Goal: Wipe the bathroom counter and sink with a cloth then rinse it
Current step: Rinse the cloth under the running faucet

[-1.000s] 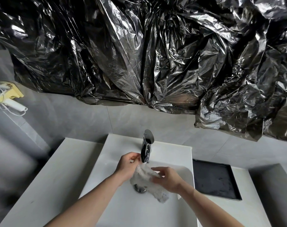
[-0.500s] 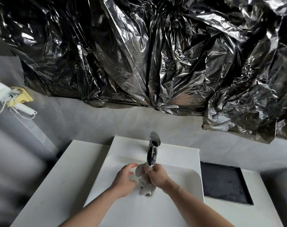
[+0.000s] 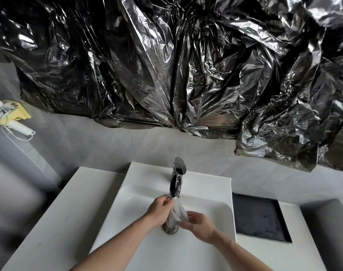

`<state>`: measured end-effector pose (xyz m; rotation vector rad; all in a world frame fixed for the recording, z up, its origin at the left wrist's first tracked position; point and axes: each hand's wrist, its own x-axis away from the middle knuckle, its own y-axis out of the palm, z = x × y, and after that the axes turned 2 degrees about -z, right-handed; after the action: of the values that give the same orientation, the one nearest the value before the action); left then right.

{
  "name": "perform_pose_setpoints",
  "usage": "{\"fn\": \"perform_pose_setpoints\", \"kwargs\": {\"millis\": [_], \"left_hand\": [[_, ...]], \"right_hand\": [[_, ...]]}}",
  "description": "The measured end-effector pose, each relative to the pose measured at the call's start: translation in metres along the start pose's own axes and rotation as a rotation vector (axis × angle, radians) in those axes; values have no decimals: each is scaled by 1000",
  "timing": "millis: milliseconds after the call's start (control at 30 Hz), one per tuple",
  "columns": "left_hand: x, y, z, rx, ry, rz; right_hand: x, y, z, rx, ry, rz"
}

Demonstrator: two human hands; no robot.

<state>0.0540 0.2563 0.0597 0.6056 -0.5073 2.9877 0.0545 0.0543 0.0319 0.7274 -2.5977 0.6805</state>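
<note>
Grey tiled wall, with crumpled black plastic sheeting (image 3: 186,65) hung over the area above the basin. Below it, a white desk (image 3: 55,218) carrying a white sink (image 3: 205,184); a chrome tap (image 3: 176,178) stands at the back rim, and a black tray (image 3: 260,218) is set in to the right.

The cloth (image 3: 176,213), white and bunched into a rope, hangs directly under the spout and above the drain (image 3: 169,228). The left hand (image 3: 159,209) grips its upper end, fingers curled round it. The right hand (image 3: 201,224) pinches its lower part between thumb and fingertips.

Assessment: the rinse is in hand. To do it well, keep the cloth in the line of the spout, open the bunch so water reaches the inner folds, then twist both ends in opposite directions over the drain so runoff stays in the basin.

Not established: whether water is running, since no stream can be made out. The tap's control cannot be made out. At the left edge a white appliance (image 3: 16,126) with a cord is cut off by the frame.
</note>
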Motion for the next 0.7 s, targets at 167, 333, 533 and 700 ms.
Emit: {"fn": "perform_pose_setpoints", "kwargs": {"millis": [167,333,533,700], "left_hand": [[-6,-9,-6,-83,-32,70],[4,-30,-28,-363,-96,-13],[7,-21,-31,-287,-37,-59],[8,-20,-22,-159,-27,79]], "right_hand": [[-1,4,-25,16,40,119],[-14,14,-53,-138,7,104],[-19,29,-74,-75,-38,19],[-26,25,-63,-86,-46,96]]}}
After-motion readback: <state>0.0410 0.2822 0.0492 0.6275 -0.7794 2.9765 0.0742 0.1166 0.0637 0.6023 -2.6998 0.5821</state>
